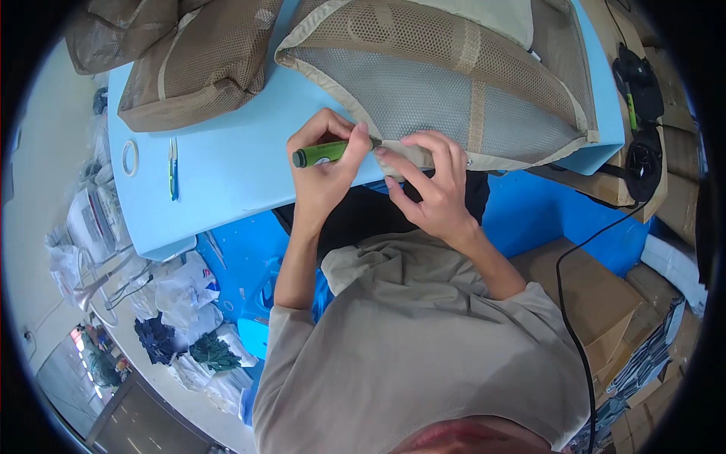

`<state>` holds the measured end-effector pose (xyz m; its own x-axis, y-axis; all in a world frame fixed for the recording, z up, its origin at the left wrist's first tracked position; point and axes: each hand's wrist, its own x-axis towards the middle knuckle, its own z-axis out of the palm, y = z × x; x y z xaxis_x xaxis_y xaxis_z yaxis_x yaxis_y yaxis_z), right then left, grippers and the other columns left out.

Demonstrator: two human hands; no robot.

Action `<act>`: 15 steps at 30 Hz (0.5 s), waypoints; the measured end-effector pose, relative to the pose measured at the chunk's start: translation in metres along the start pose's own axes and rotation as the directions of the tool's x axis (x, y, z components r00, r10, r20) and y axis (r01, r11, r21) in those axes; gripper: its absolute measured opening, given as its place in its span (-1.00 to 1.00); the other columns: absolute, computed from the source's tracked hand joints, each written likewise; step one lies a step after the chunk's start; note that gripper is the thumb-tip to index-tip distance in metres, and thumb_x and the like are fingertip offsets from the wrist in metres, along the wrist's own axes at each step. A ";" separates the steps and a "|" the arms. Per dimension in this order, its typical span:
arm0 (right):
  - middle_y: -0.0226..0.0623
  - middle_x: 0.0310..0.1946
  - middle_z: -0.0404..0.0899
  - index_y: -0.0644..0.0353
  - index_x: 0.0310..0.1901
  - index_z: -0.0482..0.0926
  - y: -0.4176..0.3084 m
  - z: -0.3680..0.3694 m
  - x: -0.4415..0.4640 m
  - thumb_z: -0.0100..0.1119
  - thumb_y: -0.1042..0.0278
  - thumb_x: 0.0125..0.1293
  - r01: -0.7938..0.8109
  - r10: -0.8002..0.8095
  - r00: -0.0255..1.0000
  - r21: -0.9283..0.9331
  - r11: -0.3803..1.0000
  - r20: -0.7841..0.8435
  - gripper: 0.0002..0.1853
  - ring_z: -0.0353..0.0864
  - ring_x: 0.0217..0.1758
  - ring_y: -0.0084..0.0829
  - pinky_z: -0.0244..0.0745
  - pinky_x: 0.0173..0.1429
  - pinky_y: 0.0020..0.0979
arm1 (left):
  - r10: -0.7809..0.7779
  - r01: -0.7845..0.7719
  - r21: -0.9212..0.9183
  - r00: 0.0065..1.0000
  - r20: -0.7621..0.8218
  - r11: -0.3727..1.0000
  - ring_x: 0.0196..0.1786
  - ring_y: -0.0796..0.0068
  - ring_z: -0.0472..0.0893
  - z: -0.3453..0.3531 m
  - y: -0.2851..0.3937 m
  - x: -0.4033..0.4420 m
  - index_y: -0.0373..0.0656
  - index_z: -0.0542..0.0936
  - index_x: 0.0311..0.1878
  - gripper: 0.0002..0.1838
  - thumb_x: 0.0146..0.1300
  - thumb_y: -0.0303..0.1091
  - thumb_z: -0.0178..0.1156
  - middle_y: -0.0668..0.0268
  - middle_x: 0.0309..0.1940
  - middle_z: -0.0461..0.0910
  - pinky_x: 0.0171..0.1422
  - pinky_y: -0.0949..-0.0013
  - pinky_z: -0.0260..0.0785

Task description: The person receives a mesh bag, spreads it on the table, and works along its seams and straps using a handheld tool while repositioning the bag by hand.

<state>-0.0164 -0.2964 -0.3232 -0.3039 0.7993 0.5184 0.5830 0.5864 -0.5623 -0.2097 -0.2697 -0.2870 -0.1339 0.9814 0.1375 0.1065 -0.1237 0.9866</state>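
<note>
My left hand (325, 163) is closed around a green marker (330, 153), which has a dark end cap. Its dark tip points right, at the beige edging of a mesh fabric piece (423, 83). Across from it, my right hand (435, 181) has its fingers curled over that edging, with the thumb below, gripping the near corner. The mesh piece is grey and brown with beige binding, and it lies over the table's back and right side. Part of the edging is hidden behind my fingers.
On the light blue table (219, 166) lie a tape roll (130, 158), small thread snips (173, 170) and a brown mesh bag (200, 68). A cardboard box (582, 295) stands at lower right. A black cable (561, 280) hangs at right. Plastic bags (181, 291) lie at left.
</note>
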 end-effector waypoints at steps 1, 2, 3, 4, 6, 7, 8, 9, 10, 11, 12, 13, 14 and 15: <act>-0.35 0.20 0.53 -0.19 0.24 0.79 0.000 0.000 0.000 0.52 0.31 0.19 0.003 -0.003 1.000 0.005 1.000 0.000 -0.48 0.51 0.31 -0.16 0.41 0.33 -0.10 | 0.003 -0.003 0.000 1.000 0.003 1.000 -0.38 0.74 0.48 -0.001 0.000 0.001 -0.28 0.47 -0.41 -0.71 0.40 -0.58 0.38 0.41 -0.44 0.54 -0.29 0.54 0.31; -0.35 0.20 0.53 -0.19 0.24 0.79 -0.001 0.000 0.000 0.52 0.31 0.19 0.003 -0.003 1.000 -0.004 1.000 0.002 -0.48 0.51 0.31 -0.16 0.40 0.33 -0.10 | 0.004 -0.004 0.003 1.000 0.001 1.000 -0.38 0.74 0.48 -0.004 -0.004 0.001 -0.28 0.47 -0.41 -0.71 0.40 -0.58 0.38 0.41 -0.44 0.54 -0.29 0.54 0.31; -0.35 0.20 0.53 -0.19 0.24 0.79 -0.001 -0.001 0.000 0.52 0.31 0.19 0.003 -0.003 1.000 -0.017 1.000 0.002 -0.48 0.52 0.31 -0.16 0.40 0.33 -0.11 | 0.050 -0.050 -0.004 0.998 -0.044 0.999 -0.39 0.74 0.49 -0.006 -0.012 0.000 -0.29 0.48 -0.40 -0.72 0.40 -0.58 0.39 0.40 -0.44 0.55 -0.30 0.54 0.31; -0.35 0.20 0.53 -0.19 0.24 0.79 0.000 -0.001 0.000 0.52 0.31 0.19 0.002 -0.002 1.000 -0.021 1.000 -0.001 -0.48 0.52 0.31 -0.16 0.40 0.33 -0.11 | 0.096 -0.097 -0.012 0.992 -0.086 0.995 -0.40 0.74 0.49 -0.006 -0.017 0.000 -0.29 0.49 -0.40 -0.73 0.40 -0.58 0.39 0.40 -0.45 0.56 -0.30 0.55 0.31; -0.35 0.21 0.53 -0.20 0.24 0.79 0.001 -0.001 0.000 0.52 0.31 0.19 0.002 -0.002 1.000 -0.011 1.000 0.017 -0.47 0.51 0.31 -0.16 0.40 0.33 -0.11 | 0.056 -0.058 -0.025 0.996 -0.067 0.998 -0.39 0.73 0.49 -0.001 -0.006 0.000 -0.29 0.48 -0.40 -0.72 0.39 -0.58 0.39 0.39 -0.45 0.55 -0.30 0.54 0.31; -0.35 0.21 0.53 -0.20 0.24 0.79 0.001 -0.001 -0.001 0.52 0.31 0.19 0.002 -0.001 1.000 -0.015 1.000 0.017 -0.47 0.51 0.31 -0.16 0.40 0.33 -0.11 | 0.012 -0.013 -0.030 0.998 -0.055 0.999 -0.38 0.72 0.49 0.001 -0.002 -0.001 -0.29 0.48 -0.40 -0.72 0.39 -0.58 0.39 0.38 -0.44 0.54 -0.29 0.54 0.31; -0.33 0.21 0.54 -0.18 0.21 0.81 0.001 0.000 -0.001 0.52 0.32 0.16 -0.003 0.003 1.000 -0.004 1.000 0.009 -0.49 0.52 0.32 -0.15 0.37 0.37 -0.11 | 0.012 -0.013 -0.030 0.998 -0.056 0.999 -0.38 0.72 0.49 0.002 -0.002 -0.001 -0.29 0.48 -0.40 -0.72 0.39 -0.58 0.39 0.38 -0.44 0.54 -0.29 0.54 0.31; -0.31 0.21 0.55 -0.15 0.19 0.83 0.001 0.001 -0.001 0.52 0.33 0.14 -0.006 0.006 1.000 0.011 1.000 0.001 -0.50 0.52 0.33 -0.13 0.34 0.41 -0.11 | 0.034 -0.034 0.004 0.999 -0.031 0.999 -0.38 0.71 0.50 0.002 -0.002 -0.001 -0.29 0.48 -0.40 -0.72 0.39 -0.59 0.39 0.38 -0.44 0.54 -0.29 0.54 0.31; -0.31 0.21 0.55 -0.15 0.19 0.83 0.000 0.001 0.000 0.52 0.33 0.14 0.000 0.000 1.000 0.017 1.000 0.001 -0.50 0.52 0.33 -0.13 0.34 0.41 -0.11 | 0.056 -0.055 0.039 0.998 -0.008 0.998 -0.37 0.70 0.50 0.001 -0.002 -0.001 -0.29 0.47 -0.40 -0.72 0.39 -0.59 0.39 0.37 -0.44 0.53 -0.28 0.54 0.32; -0.33 0.21 0.53 -0.18 0.22 0.81 0.000 0.000 0.000 0.52 0.32 0.17 0.001 -0.001 1.000 0.000 1.000 0.009 -0.49 0.51 0.32 -0.15 0.37 0.37 -0.10 | 0.058 -0.058 0.045 0.998 -0.012 0.997 -0.37 0.70 0.50 -0.002 -0.005 0.000 -0.29 0.47 -0.40 -0.72 0.39 -0.59 0.39 0.37 -0.44 0.53 -0.28 0.54 0.32; -0.34 0.21 0.52 -0.20 0.25 0.78 -0.001 -0.001 0.001 0.51 0.31 0.20 0.002 -0.001 1.000 -0.019 1.000 0.016 -0.47 0.50 0.32 -0.16 0.39 0.34 -0.10 | 0.083 -0.083 0.010 0.995 -0.056 0.996 -0.37 0.70 0.50 -0.005 -0.013 -0.001 -0.29 0.47 -0.40 -0.72 0.38 -0.59 0.39 0.37 -0.44 0.53 -0.29 0.53 0.32; -0.34 0.21 0.52 -0.20 0.25 0.78 -0.001 0.000 0.001 0.51 0.31 0.20 0.004 -0.004 1.000 -0.018 1.000 0.014 -0.47 0.50 0.32 -0.16 0.39 0.34 -0.10 | 0.107 -0.110 -0.026 0.989 -0.098 0.994 -0.38 0.69 0.50 -0.006 -0.017 0.000 -0.29 0.47 -0.40 -0.71 0.38 -0.59 0.40 0.37 -0.44 0.53 -0.29 0.53 0.32; -0.34 0.21 0.52 -0.20 0.25 0.79 0.000 0.000 0.000 0.51 0.31 0.20 0.006 -0.006 1.000 -0.015 1.000 0.014 -0.48 0.50 0.32 -0.15 0.39 0.34 -0.09 | 0.111 -0.114 -0.027 0.989 -0.097 0.993 -0.38 0.69 0.50 -0.005 -0.014 0.000 -0.29 0.47 -0.40 -0.71 0.38 -0.59 0.40 0.37 -0.44 0.53 -0.29 0.53 0.32; -0.34 0.21 0.52 -0.20 0.25 0.79 0.001 0.000 0.000 0.50 0.31 0.20 0.007 -0.006 1.000 -0.014 1.000 0.015 -0.48 0.50 0.33 -0.15 0.39 0.33 -0.09 | 0.086 -0.089 -0.033 0.992 -0.095 0.995 -0.39 0.69 0.50 -0.001 -0.010 -0.001 -0.28 0.47 -0.40 -0.72 0.37 -0.60 0.40 0.37 -0.44 0.53 -0.30 0.53 0.32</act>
<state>-0.0158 -0.2961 -0.3236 -0.3186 0.7974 0.5125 0.5915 0.5897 -0.5499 -0.2115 -0.2691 -0.2968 -0.2178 0.9486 0.2295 0.0853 -0.2158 0.9727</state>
